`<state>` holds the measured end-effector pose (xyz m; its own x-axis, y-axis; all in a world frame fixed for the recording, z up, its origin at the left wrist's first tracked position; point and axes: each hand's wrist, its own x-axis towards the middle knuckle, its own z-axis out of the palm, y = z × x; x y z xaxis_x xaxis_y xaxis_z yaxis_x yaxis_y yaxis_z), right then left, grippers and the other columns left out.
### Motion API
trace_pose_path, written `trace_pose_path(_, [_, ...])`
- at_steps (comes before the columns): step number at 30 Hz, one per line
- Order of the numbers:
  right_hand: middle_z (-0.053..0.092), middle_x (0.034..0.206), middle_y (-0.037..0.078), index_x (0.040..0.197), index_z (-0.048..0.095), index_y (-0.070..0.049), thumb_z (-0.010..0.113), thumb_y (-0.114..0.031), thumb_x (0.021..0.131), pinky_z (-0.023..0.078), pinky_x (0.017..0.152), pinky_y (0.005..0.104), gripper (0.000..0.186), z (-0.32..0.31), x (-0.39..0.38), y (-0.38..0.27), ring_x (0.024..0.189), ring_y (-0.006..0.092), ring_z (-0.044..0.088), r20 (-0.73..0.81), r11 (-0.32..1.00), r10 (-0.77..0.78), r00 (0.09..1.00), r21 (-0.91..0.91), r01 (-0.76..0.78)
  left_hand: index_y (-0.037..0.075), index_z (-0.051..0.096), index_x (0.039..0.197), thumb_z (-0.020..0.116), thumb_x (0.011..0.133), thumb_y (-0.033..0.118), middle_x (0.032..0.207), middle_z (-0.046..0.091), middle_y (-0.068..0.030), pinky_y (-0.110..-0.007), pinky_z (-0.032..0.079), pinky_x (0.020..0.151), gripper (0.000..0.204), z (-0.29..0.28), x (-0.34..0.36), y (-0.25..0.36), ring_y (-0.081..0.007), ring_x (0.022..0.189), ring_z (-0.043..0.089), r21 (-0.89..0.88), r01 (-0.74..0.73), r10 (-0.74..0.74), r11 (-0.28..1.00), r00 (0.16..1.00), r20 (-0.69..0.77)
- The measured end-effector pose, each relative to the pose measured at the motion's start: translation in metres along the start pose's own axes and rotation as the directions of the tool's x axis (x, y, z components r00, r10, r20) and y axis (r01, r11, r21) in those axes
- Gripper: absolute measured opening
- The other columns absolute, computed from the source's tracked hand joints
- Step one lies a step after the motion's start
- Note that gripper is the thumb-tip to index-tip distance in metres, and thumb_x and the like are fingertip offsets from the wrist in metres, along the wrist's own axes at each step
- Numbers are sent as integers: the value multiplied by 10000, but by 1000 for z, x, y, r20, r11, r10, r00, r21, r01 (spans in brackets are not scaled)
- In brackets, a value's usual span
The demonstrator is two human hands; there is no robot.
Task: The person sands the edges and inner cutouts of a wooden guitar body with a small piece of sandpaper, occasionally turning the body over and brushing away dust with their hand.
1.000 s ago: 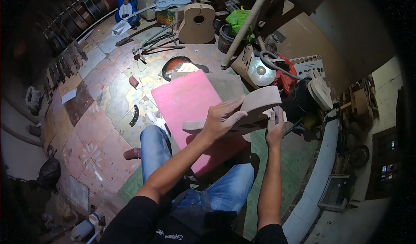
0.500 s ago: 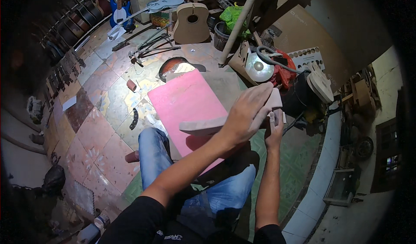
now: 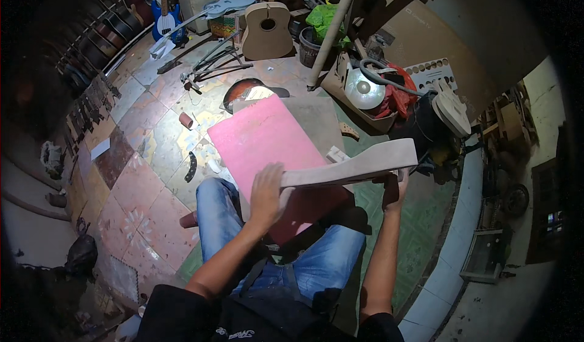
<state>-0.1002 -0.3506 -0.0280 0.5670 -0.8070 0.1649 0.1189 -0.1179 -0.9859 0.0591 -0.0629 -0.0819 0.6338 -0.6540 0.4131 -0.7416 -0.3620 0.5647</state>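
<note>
A pale, bare-wood guitar neck lies crosswise in front of me, its broad, flared end at the right. My left hand is closed around the narrow left end, over the pink board. Under the flared end, my right hand grips and props the neck; the wood hides part of its fingers. The pink board slants between my knees, below the neck.
Beyond the board lie a sunburst guitar piece and a small wooden piece. An unfinished guitar body stands farther back. A lit round lamp sits at right, beside a red plastic bag. Sanding rolls dot the tiles.
My left hand has slid from the flared end down to the narrow left end. The neck's flared end has shifted right and lower, and my right hand has moved slightly right with it.
</note>
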Motion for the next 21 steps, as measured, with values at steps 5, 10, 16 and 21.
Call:
trace_pose_path(5, [663,1003,114,1384,457,10,586,-274,988,539,655,309,504,11,5,8,698,201,678,-45,989,-133,990,-64,130,-77,368,1475,701,886,250,1530,366,-304,-535,215,1215,752,7,-21,-3,-454,1455,310,-189,292,-310,938,948,-74])
trace_pose_path(10, [672,924,101,1279,522,14,562,-286,1026,530,632,298,395,26,-2,-13,701,181,675,48,995,-95,994,-28,97,-91,309,1501,742,849,260,1568,280,-332,-551,215,1211,858,1,-15,54,-502,1476,233,-97,166,-167,981,986,-2])
trace_pose_path(16, [565,1263,98,1458,428,2,610,-266,1004,541,682,316,558,20,-1,-8,883,180,654,32,999,12,999,-49,-11,-67,326,1502,767,820,353,1576,303,-287,-605,199,1194,914,-7,-4,92,-464,1477,259,-155,50,-41,987,997,63])
trace_pose_path(21, [638,1099,98,1490,399,-13,625,-292,996,522,601,302,610,-6,6,19,750,171,665,1,989,-149,989,3,149,-19,376,1505,755,824,346,1559,373,-231,-598,237,1176,860,-9,-17,42,-399,1462,323,85,191,-193,978,981,19])
